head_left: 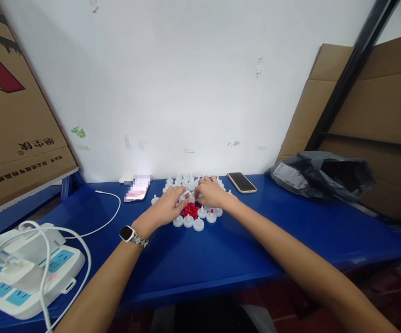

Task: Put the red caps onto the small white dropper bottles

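A scuffed white wall stands behind a glossy blue desk [193, 261], where a small heap of bright red pieces [190, 211] serves as the landmark. Round white plastic caps with short upright nozzles [198, 225] ring that heap, thickest on its wall side; one at its near right carries a red tip [212, 215].

The left hand [171, 204] bends over the caps just left of the heap, the right hand [210, 191] over those just beyond it and to the right. Both have curled fingers; the left seems to be at a white piece, but I cannot tell whether either hand is pinching anything.

With the caps so crowded, a knuckle could tip several, and a brush of the left thumb could scatter the loose red pieces. Well left of the heap, a looping white cable [89, 261] runs close to the left forearm and could snag on it.

The right fingertips are largely hidden, as are the caps beneath both hands. The screen of the pale phone [140, 188] left of the heap is pixelated, and the white power strip [70, 268] farther left is cut off by the frame.
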The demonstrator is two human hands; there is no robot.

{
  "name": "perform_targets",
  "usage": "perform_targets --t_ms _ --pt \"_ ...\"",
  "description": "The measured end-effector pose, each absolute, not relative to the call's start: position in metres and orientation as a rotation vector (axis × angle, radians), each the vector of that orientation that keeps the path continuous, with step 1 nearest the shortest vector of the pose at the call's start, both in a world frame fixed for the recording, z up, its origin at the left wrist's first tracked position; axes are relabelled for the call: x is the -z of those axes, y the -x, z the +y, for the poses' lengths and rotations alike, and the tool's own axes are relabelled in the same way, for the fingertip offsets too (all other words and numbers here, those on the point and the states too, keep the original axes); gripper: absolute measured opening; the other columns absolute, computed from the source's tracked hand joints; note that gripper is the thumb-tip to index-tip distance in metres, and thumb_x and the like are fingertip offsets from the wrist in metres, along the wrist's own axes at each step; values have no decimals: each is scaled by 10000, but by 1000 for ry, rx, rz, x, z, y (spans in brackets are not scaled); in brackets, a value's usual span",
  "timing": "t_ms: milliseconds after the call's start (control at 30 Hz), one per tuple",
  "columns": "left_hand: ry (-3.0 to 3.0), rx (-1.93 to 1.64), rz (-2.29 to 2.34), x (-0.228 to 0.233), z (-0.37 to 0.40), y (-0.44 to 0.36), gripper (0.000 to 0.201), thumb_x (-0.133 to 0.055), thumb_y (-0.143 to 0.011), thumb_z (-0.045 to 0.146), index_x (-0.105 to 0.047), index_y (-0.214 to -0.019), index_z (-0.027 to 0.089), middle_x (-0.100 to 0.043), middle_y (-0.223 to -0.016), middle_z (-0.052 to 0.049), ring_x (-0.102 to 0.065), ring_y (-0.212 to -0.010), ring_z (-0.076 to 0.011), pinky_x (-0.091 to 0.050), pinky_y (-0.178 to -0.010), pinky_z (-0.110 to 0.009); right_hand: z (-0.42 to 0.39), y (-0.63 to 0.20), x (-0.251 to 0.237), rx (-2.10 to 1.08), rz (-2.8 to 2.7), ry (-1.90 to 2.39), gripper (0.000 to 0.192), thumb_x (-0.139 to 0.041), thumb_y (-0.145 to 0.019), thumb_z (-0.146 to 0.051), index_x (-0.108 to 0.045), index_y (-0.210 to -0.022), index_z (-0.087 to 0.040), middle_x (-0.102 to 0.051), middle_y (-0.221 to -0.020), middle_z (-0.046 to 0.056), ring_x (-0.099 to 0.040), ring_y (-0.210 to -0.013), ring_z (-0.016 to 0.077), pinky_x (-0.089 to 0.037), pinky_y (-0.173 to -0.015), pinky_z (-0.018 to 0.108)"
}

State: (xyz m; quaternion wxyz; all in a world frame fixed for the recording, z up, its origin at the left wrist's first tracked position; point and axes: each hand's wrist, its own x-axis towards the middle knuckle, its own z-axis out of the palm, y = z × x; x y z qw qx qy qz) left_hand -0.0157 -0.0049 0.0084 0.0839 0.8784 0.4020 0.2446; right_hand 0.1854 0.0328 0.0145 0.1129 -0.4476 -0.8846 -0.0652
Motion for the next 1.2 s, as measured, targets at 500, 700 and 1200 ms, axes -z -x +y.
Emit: perform_targets --t_ms 500,700,1200 --pt "-2638 -752 1176 -7 -6 13 197 -402 -969 350 -532 -990 202 -585 -952 -62 -516 -932 -246 -421 -838 -387 5 -192 -12 -999 -1841 778 253 -663 -832 -374 -706 -942 -150 -701 -824 44 -611 -700 148 -482 -661 283" --pt "-2627 -788 1175 -6 -7 11 244 -368 -990 382 -524 -1021 197 -594 -974 -64 -519 -931 -244 -423 -826 -390 0 -189 -12 -670 -1936 822 222 -598 -893 -316 -740 -999 -183 -721 -923 47 -600 -755 144 -458 -687 279" --pt "-2590 -866 1193 -8 -11 7 264 -357 -992 395 -520 -1054 197 -586 -952 -66 -533 -920 -241 -446 -807 -397 -2 -181 -11 -936 -1735 692 275 -622 -880 -430 -721 -958 -186 -717 -871 50 -651 -832 179 -493 -772 316"
